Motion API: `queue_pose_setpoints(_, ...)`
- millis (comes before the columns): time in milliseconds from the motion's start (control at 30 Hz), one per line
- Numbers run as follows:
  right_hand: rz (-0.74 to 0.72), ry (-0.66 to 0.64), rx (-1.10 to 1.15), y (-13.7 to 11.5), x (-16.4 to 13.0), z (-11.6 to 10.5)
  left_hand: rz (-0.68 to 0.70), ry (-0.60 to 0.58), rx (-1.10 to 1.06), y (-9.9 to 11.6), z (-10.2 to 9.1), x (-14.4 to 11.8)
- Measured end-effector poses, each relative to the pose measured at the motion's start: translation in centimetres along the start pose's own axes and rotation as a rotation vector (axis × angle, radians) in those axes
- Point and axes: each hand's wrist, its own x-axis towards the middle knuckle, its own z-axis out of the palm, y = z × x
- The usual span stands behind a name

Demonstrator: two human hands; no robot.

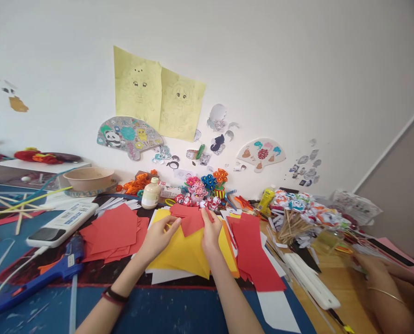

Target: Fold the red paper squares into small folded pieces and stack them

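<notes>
A piece of red paper (192, 224) is held up over yellow paper (179, 253), its lower corner pointing toward me. My right hand (211, 230) pinches its right side between thumb and fingers. At the left edge, my left hand (161, 235) has bent fingers and a thumb that touches the red paper. The yellow sheets lie on white sheets on a dark mat. Loose red squares (118, 230) are piled to the left, and longer red sheets (251, 248) lie to the right.
On the left are a blue glue gun (54, 273), a white power strip (66, 222) and a bowl (88, 178). A glue bottle (151, 194) and paper flowers (207, 183) stand behind. Another person's hand (375, 273) is at the right, near a white tool (311, 278).
</notes>
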Motion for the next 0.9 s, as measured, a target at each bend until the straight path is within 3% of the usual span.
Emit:
queue_pose_setpoints(100, 0.06, -0.191, 0.028, -0.6, -0.8, 0.6, -0.02, -0.043, -0.224, -0.7, 1.0, 0.0)
queue_pose_setpoints(233, 0.133, -0.478, -0.118, -1.5, -0.7, 0.0, -0.165, 0.109, -0.453, -1.3, 0.6, 0.2)
queue_pose_setpoints(300, 0.185, -0.645, -0.213, -1.8, -0.5, -0.4, -0.201, 0.152, -0.466, -1.6, -0.1, 0.4)
queue_pose_setpoints(433, 0.218, -0.915, -0.293, -1.4, -1.0, -0.5, -0.125, 0.038, -0.247, -2.0, -0.7, 0.7)
queue_pose_setpoints(533, 0.143, -0.942, -0.309, -0.8, -1.4, -0.1, -0.059, -0.017, -0.088, -1.9, -0.2, 0.6)
queue_pose_setpoints(667, 0.055, -0.932, -0.34, -0.2, -1.4, 0.2, -0.045, 0.019, -0.008, -1.5, 0.4, 0.3)
queue_pose_setpoints(767, 0.062, -0.921, -0.341, -0.2, -1.2, 0.2, -0.053, 0.113, -0.002, -1.7, -0.3, 0.4)
queue_pose_setpoints(900, 0.194, -0.966, -0.301, -0.6, -0.8, -0.3, -0.134, 0.355, -0.056, -3.2, -2.8, 1.2)
